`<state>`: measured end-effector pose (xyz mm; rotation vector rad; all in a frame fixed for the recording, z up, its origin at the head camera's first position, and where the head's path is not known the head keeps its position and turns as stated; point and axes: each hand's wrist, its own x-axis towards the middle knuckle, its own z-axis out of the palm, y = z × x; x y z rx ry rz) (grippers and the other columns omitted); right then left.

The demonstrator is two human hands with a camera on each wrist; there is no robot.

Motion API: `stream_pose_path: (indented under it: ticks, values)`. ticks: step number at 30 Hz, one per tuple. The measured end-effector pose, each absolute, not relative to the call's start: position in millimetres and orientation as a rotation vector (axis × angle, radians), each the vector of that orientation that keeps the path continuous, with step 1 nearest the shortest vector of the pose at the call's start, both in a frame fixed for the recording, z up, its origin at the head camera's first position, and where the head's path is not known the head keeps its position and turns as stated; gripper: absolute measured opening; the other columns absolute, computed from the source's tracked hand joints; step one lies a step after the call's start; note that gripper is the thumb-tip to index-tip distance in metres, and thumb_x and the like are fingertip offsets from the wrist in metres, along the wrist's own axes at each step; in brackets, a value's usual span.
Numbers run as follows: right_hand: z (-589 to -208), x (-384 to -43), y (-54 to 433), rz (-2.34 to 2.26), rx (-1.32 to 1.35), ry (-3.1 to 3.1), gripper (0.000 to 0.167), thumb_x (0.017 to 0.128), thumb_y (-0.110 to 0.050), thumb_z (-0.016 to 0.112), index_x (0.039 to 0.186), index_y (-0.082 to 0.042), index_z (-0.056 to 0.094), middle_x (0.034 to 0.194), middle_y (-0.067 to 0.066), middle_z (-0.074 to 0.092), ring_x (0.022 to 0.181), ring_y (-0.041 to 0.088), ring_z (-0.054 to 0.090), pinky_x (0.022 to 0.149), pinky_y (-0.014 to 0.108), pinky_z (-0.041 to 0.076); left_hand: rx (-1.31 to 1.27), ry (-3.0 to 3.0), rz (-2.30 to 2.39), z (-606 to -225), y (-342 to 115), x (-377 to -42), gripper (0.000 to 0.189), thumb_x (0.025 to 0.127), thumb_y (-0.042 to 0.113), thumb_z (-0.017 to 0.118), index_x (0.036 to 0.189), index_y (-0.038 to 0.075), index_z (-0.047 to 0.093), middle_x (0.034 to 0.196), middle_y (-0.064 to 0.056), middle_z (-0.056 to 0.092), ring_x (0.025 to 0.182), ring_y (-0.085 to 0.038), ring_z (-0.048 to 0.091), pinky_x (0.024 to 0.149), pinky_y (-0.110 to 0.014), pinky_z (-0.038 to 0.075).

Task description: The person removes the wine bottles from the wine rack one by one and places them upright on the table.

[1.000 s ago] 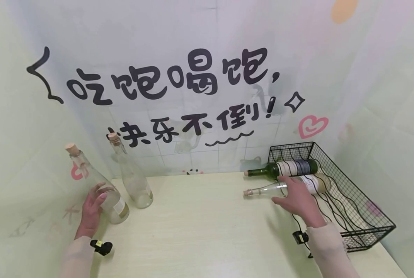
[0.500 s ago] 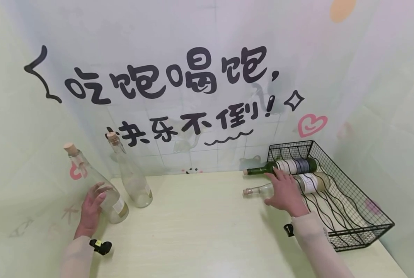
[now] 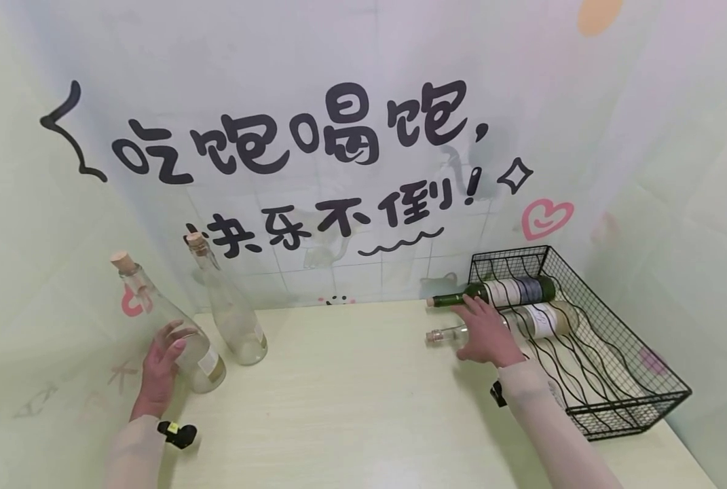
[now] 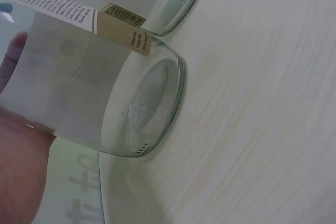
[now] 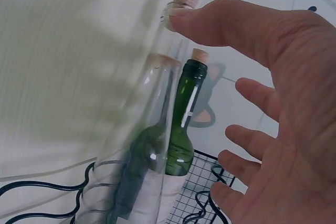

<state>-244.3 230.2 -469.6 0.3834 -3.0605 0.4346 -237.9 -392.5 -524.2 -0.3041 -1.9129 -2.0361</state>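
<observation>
At the left, a clear glass bottle with a cork (image 3: pixel 203 356) stands on the table. My left hand (image 3: pixel 160 373) holds its side, and a finger shows through the glass in the left wrist view. Just behind it is a second corked clear bottle (image 3: pixel 236 322). At the right, my right hand (image 3: pixel 488 336) hovers with spread fingers over the neck of a clear bottle (image 3: pixel 543 319) lying in a black wire rack (image 3: pixel 616 329). Beyond it lies a green corked bottle (image 3: pixel 512 291). In the right wrist view the thumb (image 5: pixel 210 22) overlaps the clear bottle's neck; contact is unclear.
The pale table (image 3: pixel 339 394) runs between the two hands. Behind it hangs a printed wall sheet (image 3: pixel 339 61) with black lettering. Both bottle necks in the rack stick out past its left side. A black wrist camera (image 3: pixel 178 435) sits at the left cuff.
My right hand has moved left along the clear bottle in the rack, from its body towards its neck. The left hand and the standing bottles stay put.
</observation>
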Motion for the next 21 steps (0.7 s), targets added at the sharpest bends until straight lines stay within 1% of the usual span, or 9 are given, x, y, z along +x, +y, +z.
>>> stream_pose_path:
  ticks: [2, 7, 12, 15, 18, 20, 21]
  values:
    - [-472.3, -248.5, 229.3, 0.425, 0.4, -3.074, 0.093, 0.065, -0.018, 0.088, 0.149, -0.008, 0.049, 0.162, 0.029, 0.032, 0.148, 0.055, 0.028, 0.119, 0.07, 0.025, -0.297, -1.916, -2.035, -524.4, -392.6, -237.5, 0.04, 0.107, 0.004, 0.044, 0.146, 0.0, 0.04, 0.123, 0.009, 0.071, 0.106, -0.002, 0.066, 0.076, -0.017, 0.053]
    - [-477.1, -256.9, 225.6, 0.411, 0.446, -3.112, 0.091, 0.065, -0.01, 0.083, 0.15, -0.009, 0.049, 0.16, 0.027, 0.038, 0.147, 0.055, 0.032, 0.119, 0.07, 0.026, -0.282, -1.921, -2.033, -524.4, -392.9, -237.2, 0.04, 0.107, 0.004, 0.044, 0.147, 0.001, 0.041, 0.124, 0.009, 0.071, 0.106, -0.001, 0.066, 0.077, -0.016, 0.053]
    - [-481.3, -263.9, 222.0, 0.374, 0.482, -3.143, 0.091, 0.062, -0.002, 0.073, 0.15, -0.011, 0.05, 0.154, 0.023, 0.049, 0.143, 0.051, 0.04, 0.12, 0.067, 0.026, -0.27, -1.924, -2.029, -525.0, -393.7, -237.3, 0.04, 0.107, 0.004, 0.044, 0.147, 0.002, 0.041, 0.124, 0.009, 0.071, 0.106, -0.001, 0.066, 0.076, -0.016, 0.052]
    - [-485.7, -268.7, 221.4, 0.343, 0.489, -3.143, 0.09, 0.06, 0.001, 0.069, 0.148, -0.009, 0.051, 0.15, 0.021, 0.053, 0.141, 0.049, 0.043, 0.121, 0.066, 0.026, -0.265, -1.927, -2.025, -525.9, -394.2, -237.4, 0.04, 0.107, 0.004, 0.044, 0.147, 0.003, 0.042, 0.124, 0.009, 0.071, 0.106, -0.002, 0.066, 0.077, -0.017, 0.052]
    - [-490.5, -274.2, 221.5, 0.317, 0.478, -3.142, 0.083, 0.061, 0.0, 0.069, 0.142, -0.008, 0.057, 0.146, 0.02, 0.057, 0.139, 0.048, 0.046, 0.12, 0.066, 0.026, -0.257, -1.93, -2.021, -526.7, -394.7, -237.8, 0.039, 0.107, 0.004, 0.044, 0.146, 0.006, 0.044, 0.125, 0.009, 0.071, 0.106, -0.001, 0.066, 0.077, -0.017, 0.052]
    - [-493.1, -277.3, 221.8, 0.289, 0.468, -3.148, 0.074, 0.062, -0.002, 0.071, 0.136, -0.007, 0.062, 0.141, 0.019, 0.061, 0.136, 0.048, 0.048, 0.12, 0.066, 0.028, -0.254, -1.935, -2.017, -527.2, -394.8, -238.2, 0.039, 0.107, 0.005, 0.044, 0.146, 0.007, 0.044, 0.125, 0.009, 0.071, 0.106, -0.001, 0.066, 0.077, -0.016, 0.052]
    - [-494.2, -278.7, 222.3, 0.274, 0.459, -3.153, 0.069, 0.063, -0.003, 0.072, 0.132, -0.007, 0.064, 0.136, 0.018, 0.064, 0.132, 0.047, 0.051, 0.119, 0.065, 0.031, -0.253, -1.935, -2.018, -527.4, -394.8, -238.4, 0.039, 0.107, 0.005, 0.044, 0.146, 0.007, 0.045, 0.125, 0.008, 0.071, 0.105, -0.001, 0.066, 0.077, -0.016, 0.052]
